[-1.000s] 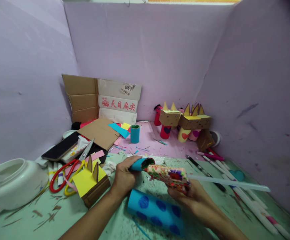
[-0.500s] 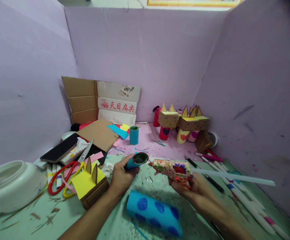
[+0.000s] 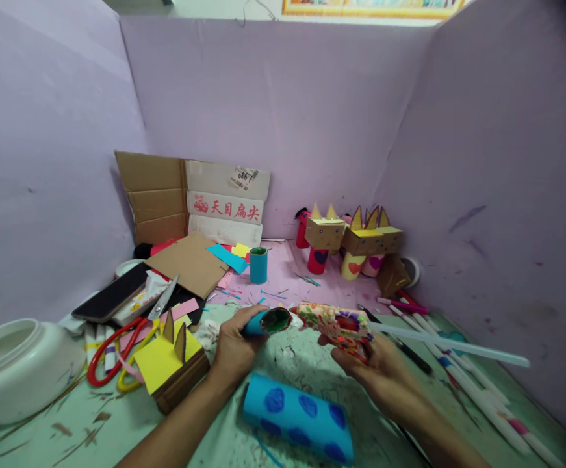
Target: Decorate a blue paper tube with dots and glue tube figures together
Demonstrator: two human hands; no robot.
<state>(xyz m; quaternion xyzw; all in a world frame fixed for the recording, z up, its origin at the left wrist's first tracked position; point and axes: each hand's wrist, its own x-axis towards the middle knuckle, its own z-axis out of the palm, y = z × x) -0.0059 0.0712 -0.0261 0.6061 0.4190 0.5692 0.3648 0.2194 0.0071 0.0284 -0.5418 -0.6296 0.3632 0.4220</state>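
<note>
My left hand (image 3: 238, 348) is wrapped round a small blue paper tube (image 3: 263, 322), whose open end with a dark green inside faces right. In my right hand (image 3: 377, 364) is a flower-patterned glue gun (image 3: 334, 324), its nozzle touching or very close to the tube's rim. A long translucent glue stick (image 3: 453, 344) sticks out of the gun's back, and a red light glows on its side. Below both hands lies a larger blue tube with dark blue spots (image 3: 297, 418). To the left of my left forearm sits a cardboard box head with a yellow top and two pointed ears (image 3: 171, 364).
Red-handled scissors (image 3: 101, 354), a phone (image 3: 110, 296) and a white pot (image 3: 24, 364) lie on the left. Another blue tube (image 3: 258, 266) stands ahead. Finished-looking cat figures (image 3: 325, 234) stand at the back right, with several markers (image 3: 487, 403) on the right.
The blue tube in my left hand has tilted further toward the right, bringing its rim up to the glue gun's nozzle. The whole view has shifted slightly.
</note>
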